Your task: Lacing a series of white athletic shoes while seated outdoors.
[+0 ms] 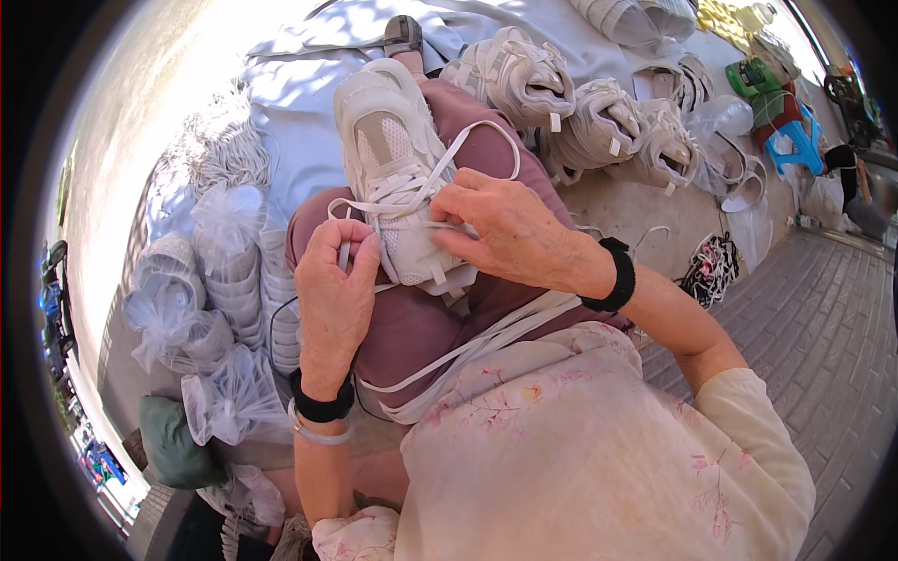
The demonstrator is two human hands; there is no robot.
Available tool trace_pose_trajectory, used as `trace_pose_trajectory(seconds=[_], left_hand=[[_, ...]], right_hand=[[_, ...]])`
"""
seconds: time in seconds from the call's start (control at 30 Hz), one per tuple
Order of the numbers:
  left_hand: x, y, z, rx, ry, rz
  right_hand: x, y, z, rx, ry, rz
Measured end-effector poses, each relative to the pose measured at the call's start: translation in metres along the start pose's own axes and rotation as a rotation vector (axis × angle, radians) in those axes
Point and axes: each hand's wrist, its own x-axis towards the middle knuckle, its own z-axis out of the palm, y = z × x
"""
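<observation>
left hand (332, 271) raised, grip pinched on white lace (453, 154), right hand (496, 229) angled in, knuckles up, grip clamped on lace too, and there's the pale shoe (374, 138), on the lap (402, 341), toe away

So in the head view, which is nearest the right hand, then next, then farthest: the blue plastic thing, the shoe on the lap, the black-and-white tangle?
1. Shoe: on the lap, beside the right hand.
2. Black-and-white tangle: off to the right, slightly lower.
3. Blue plastic thing: farther right, higher up.
</observation>
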Motion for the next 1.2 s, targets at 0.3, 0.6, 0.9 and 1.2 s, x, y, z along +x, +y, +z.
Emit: trace_pose_trajectory(seconds=[0.3,0.6,0.9,1.2], left_hand=[[0.01,0.007,0.011,0.117,0.019,0.246],[0.012,0.016,0.006,0.229,-0.025,0.254],[0.005,0.014,0.003,0.094,-0.092,0.119],[0.018,0.024,0.0,0.425,-0.162,0.281]], right_hand=[[0.006,0.006,0.001,0.031,0.195,-0.103],[0.009,-0.007,0.005,-0.207,0.019,0.006],[0.011,-0.009,0.005,-0.159,0.033,0.06],[0.015,-0.017,0.005,-0.44,-0.078,0.008]])
